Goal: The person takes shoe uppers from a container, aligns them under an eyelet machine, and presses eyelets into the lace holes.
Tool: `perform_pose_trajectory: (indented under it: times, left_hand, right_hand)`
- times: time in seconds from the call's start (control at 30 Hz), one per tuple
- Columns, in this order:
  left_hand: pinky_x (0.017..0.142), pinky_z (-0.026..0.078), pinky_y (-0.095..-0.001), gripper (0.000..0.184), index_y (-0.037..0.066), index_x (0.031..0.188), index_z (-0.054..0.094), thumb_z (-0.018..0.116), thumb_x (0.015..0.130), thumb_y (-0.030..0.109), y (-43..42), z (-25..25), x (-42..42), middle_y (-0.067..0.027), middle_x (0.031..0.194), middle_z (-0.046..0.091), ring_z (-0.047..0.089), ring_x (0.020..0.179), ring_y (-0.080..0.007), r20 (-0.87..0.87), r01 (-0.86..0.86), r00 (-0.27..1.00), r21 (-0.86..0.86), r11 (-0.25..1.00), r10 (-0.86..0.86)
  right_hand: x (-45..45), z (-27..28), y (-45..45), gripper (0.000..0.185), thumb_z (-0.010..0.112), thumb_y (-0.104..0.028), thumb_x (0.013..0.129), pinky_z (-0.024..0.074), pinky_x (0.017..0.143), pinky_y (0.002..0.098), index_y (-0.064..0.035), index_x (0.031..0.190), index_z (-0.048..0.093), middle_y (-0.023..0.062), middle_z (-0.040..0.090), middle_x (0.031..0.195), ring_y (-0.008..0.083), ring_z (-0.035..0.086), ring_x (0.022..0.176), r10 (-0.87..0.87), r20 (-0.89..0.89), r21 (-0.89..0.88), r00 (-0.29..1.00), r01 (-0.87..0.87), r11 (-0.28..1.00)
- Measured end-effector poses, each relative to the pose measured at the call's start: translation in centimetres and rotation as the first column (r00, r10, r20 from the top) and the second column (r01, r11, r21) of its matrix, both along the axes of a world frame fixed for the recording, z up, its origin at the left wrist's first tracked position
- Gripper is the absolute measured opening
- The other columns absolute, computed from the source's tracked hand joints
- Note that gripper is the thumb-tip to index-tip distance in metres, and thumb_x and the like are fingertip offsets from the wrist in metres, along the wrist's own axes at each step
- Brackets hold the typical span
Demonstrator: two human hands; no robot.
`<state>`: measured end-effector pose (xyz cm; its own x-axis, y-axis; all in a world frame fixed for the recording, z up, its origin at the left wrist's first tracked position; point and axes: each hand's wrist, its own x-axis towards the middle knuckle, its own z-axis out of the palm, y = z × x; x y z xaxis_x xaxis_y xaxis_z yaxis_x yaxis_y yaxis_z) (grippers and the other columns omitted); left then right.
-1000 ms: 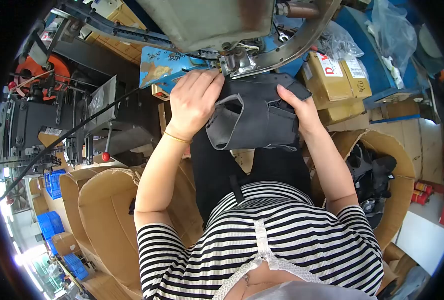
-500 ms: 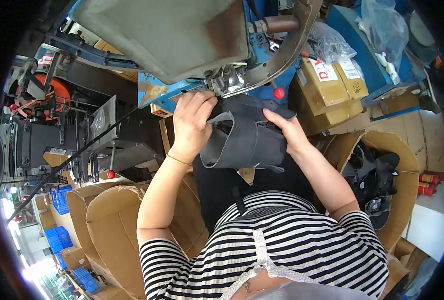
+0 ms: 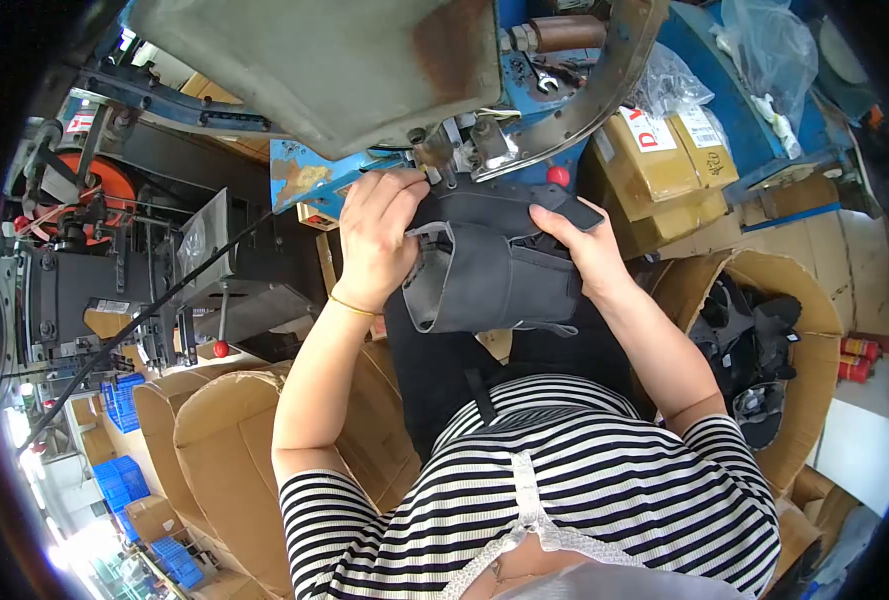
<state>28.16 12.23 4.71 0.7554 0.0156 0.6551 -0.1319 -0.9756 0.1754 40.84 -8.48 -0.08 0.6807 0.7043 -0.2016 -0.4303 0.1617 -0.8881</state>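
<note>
A dark grey fabric piece (image 3: 505,275) with straps and a curled open edge hangs between my two hands, just over my lap. My left hand (image 3: 377,235) pinches its upper left corner, fingers bent beside the machine head (image 3: 465,150). On the other side, my right hand (image 3: 583,245) grips the upper right part, thumb on top and fingers hidden underneath. The piece's top edge lies right under the metal parts of the machine head.
A big grey machine housing (image 3: 335,70) is overhead. Right of me are taped cardboard boxes (image 3: 665,165) and a carton (image 3: 815,350) with dark pieces. Another carton (image 3: 230,430) stands at left, near a black machine with a red-knobbed lever (image 3: 222,348).
Since a second ago the view has shifted, and the piece and both hands appear lower. In the last half second the piece's right side has turned slightly beneath the machine head. Both hands keep their hold.
</note>
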Motion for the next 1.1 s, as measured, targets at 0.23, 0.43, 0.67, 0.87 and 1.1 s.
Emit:
perform_pose_trajectory:
  times: [0.23,0.43,0.67,0.87,1.1]
  left_hand:
    - [0.079,0.046,-0.0362,0.043,0.000,0.092,0.062,0.054,0.052,-0.013,0.8,-0.6,-1.3,-0.0108,0.099,0.065,0.059,0.088,-0.0307,-0.016,-0.065,0.998,-0.049,0.997,0.065]
    - [0.080,0.045,-0.0364,0.041,0.000,0.091,0.061,0.055,0.052,-0.013,0.3,-1.0,-1.4,-0.0107,0.098,0.064,0.058,0.088,-0.0305,-0.039,-0.069,0.997,-0.099,0.993,0.066]
    - [0.076,0.045,-0.0368,0.035,0.002,0.085,0.059,0.064,0.052,-0.007,0.5,-0.9,-1.0,-0.0089,0.094,0.063,0.058,0.085,-0.0291,0.021,-0.039,0.999,-0.121,0.992,0.042]
    - [0.077,0.045,-0.0367,0.029,0.002,0.084,0.059,0.062,0.056,-0.006,0.8,-0.6,-1.5,-0.0090,0.090,0.063,0.058,0.084,-0.0297,0.035,-0.051,0.998,-0.170,0.984,0.058]
    - [0.077,0.045,-0.0368,0.027,0.002,0.082,0.058,0.066,0.056,-0.004,0.6,-2.3,-2.2,-0.0093,0.089,0.063,0.057,0.084,-0.0302,0.024,-0.078,0.996,-0.259,0.963,0.087]
  right_hand:
    - [0.4,0.8,1.5,0.021,0.073,-0.015,0.083,0.0519,0.070,0.0271,-0.0005,0.098,0.069,0.0056,0.069,0.094,0.0122,0.065,0.082,0.079,-0.025,-0.006,0.997,-0.080,0.997]
    - [0.2,-0.2,1.7,0.024,0.074,-0.016,0.082,0.0527,0.068,0.0281,0.0000,0.099,0.067,0.0057,0.069,0.092,0.0136,0.065,0.078,0.034,-0.044,-0.048,0.998,-0.036,0.998]
    - [0.0,0.3,1.6,0.024,0.074,-0.015,0.082,0.0528,0.069,0.0287,0.0007,0.099,0.068,0.0068,0.069,0.092,0.0140,0.065,0.078,0.029,-0.002,-0.044,1.000,-0.029,0.999]
    - [0.1,1.5,2.7,0.021,0.072,-0.013,0.082,0.0527,0.068,0.0272,0.0020,0.097,0.069,0.0073,0.070,0.090,0.0132,0.066,0.078,0.032,0.086,-0.026,0.996,-0.030,0.999]
    - [0.4,1.9,3.0,0.025,0.073,-0.013,0.082,0.0531,0.067,0.0269,0.0028,0.102,0.068,0.0076,0.070,0.091,0.0130,0.066,0.077,0.117,0.061,-0.137,0.991,-0.108,0.985]
